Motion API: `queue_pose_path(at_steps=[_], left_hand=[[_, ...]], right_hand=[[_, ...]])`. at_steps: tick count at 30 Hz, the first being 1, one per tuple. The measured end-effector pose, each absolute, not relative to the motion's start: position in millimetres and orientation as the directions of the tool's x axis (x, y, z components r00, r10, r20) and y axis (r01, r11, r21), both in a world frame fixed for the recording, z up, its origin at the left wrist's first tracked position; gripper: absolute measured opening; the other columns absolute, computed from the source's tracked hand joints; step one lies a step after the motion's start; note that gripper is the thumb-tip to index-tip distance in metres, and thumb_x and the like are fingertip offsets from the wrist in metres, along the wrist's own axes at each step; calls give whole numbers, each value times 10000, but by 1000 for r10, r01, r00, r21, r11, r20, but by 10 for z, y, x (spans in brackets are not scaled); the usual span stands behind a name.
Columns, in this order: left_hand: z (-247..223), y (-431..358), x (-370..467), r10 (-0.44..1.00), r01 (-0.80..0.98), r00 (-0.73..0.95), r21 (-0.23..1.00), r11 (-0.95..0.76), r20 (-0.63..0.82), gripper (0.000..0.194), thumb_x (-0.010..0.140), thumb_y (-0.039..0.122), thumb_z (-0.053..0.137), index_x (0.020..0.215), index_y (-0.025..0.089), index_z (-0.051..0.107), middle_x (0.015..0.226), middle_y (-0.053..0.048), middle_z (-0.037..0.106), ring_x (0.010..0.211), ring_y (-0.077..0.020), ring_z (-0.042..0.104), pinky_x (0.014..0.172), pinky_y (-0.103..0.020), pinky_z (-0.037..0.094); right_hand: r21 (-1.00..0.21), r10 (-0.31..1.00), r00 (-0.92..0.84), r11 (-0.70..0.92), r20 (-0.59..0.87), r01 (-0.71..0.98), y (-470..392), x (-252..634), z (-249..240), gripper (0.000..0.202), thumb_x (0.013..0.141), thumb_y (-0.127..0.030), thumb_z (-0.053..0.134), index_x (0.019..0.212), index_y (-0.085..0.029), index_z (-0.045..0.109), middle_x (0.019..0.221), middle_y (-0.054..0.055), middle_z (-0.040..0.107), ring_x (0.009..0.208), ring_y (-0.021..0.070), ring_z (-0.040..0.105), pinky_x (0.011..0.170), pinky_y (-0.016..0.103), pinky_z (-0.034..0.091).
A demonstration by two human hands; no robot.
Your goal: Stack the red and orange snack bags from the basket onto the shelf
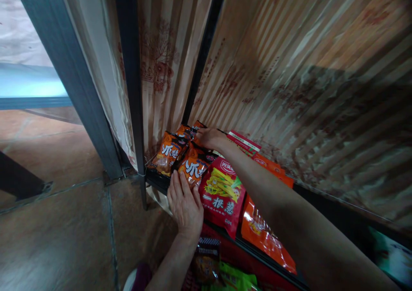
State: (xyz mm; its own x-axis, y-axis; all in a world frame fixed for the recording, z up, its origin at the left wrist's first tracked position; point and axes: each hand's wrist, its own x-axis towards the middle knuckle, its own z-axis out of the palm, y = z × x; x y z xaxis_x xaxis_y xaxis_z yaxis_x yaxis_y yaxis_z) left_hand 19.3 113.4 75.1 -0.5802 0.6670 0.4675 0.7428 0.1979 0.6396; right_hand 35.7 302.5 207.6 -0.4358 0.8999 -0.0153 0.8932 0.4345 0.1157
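Observation:
My left hand (186, 201) lies with fingers outstretched against the lower front of an orange snack bag (193, 166) printed with large white characters. My right hand (209, 138) reaches across to the back of the shelf, its fingers bent and close together on an orange snack bag (198, 124) in the rear row; the fingertips are partly hidden. Another orange snack bag (169, 151) leans at the shelf's left end. Right of my left hand stands a red snack bag (222, 192) picturing yellow sticks. My right forearm covers part of the row behind it.
A dark metal post (130, 76) rises at the shelf's left end. A printed, pleated curtain (257, 68) hangs behind. Further right lies a shiny orange bag (265, 235). Below are a green bag (236, 278) and a dark packet (206, 261). Tiled floor (64, 239) extends at left.

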Motion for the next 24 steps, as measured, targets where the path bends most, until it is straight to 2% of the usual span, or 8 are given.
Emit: queue_pose_path(at_steps=[2, 4, 8, 12, 18, 24], left_hand=[[746, 1141, 189, 667, 749, -576, 633, 198, 473, 515, 895, 252, 433, 1364, 43, 394, 1411, -223, 416, 1305, -312, 372, 1034, -476, 344], [740, 1149, 187, 670, 759, -568, 619, 202, 477, 512, 898, 248, 430, 1360, 31, 396, 1407, -227, 418, 1299, -315, 378, 1029, -475, 349], [739, 1165, 186, 672, 769, -563, 604, 211, 482, 516, 898, 246, 433, 1368, 36, 392, 1405, -222, 422, 1296, -316, 380, 1024, -470, 356], [753, 1178, 173, 667, 770, -564, 601, 212, 487, 518, 900, 254, 431, 1375, 52, 391, 1405, -218, 426, 1289, -317, 389, 1009, -476, 369], [762, 1198, 146, 662, 776, -564, 591, 220, 494, 517, 898, 264, 432, 1373, 61, 402, 1396, -209, 444, 1270, -319, 410, 1001, -478, 372], [761, 1216, 167, 652, 768, -574, 601, 220, 495, 516, 895, 257, 431, 1365, 46, 406, 1397, -216, 441, 1302, -323, 374, 1023, -491, 345]], right_hand=[[86, 919, -394, 395, -26, 915, 3104, 395, 2063, 332, 887, -356, 415, 1141, -303, 623, 1169, 50, 658, 1044, 252, 626, 826, 353, 488], [66, 922, -387, 387, -19, 920, 3183, 412, 2022, 346, 826, -262, 511, 1152, -301, 623, 1181, 30, 656, 1054, 227, 622, 843, 307, 484], [62, 902, -432, 431, -6, 900, 3289, 400, 1933, 341, 776, -150, 541, 1072, -248, 677, 1118, 22, 689, 1021, 181, 633, 847, 232, 474], [41, 899, -437, 436, 15, 899, 3284, 356, 1922, 333, 785, -153, 535, 1063, -260, 684, 1111, 7, 693, 1009, 162, 632, 842, 214, 467], [34, 918, -396, 395, 13, 918, 3212, 347, 1922, 314, 749, -164, 556, 1024, -221, 698, 1056, 75, 704, 954, 211, 652, 785, 264, 484], [-91, 911, -401, 410, 100, 908, 3163, 439, 1916, 348, 836, -221, 455, 1118, -276, 652, 1143, 24, 676, 1026, 199, 632, 845, 270, 470]])
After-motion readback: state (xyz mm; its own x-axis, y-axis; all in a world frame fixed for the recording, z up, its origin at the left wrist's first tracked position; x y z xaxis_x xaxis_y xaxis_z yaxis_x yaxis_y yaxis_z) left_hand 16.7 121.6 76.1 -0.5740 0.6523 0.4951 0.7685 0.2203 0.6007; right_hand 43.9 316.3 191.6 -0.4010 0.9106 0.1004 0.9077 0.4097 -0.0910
